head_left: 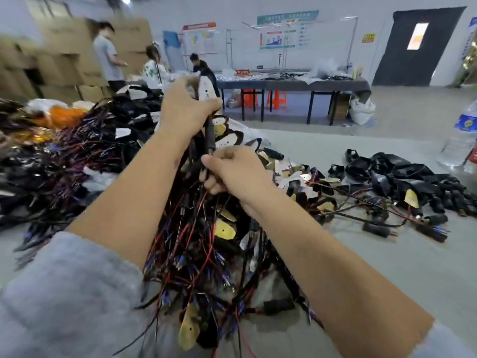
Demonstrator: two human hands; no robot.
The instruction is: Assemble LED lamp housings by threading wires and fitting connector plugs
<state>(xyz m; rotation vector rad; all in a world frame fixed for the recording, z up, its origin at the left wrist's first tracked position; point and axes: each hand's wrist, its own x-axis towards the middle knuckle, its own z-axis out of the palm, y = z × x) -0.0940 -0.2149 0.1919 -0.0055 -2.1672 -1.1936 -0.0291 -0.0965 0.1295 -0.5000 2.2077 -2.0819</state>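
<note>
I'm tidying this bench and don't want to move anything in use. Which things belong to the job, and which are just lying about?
In use: lamp housing in left hand; its stem; wires pinched by right hand; wire pile; black housings.

Lying about: water bottle; cardboard boxes; far table; orange stools.

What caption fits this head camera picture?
Left hand grips a lamp housing while right hand pinches its wires above a tangled wire pile.
</note>
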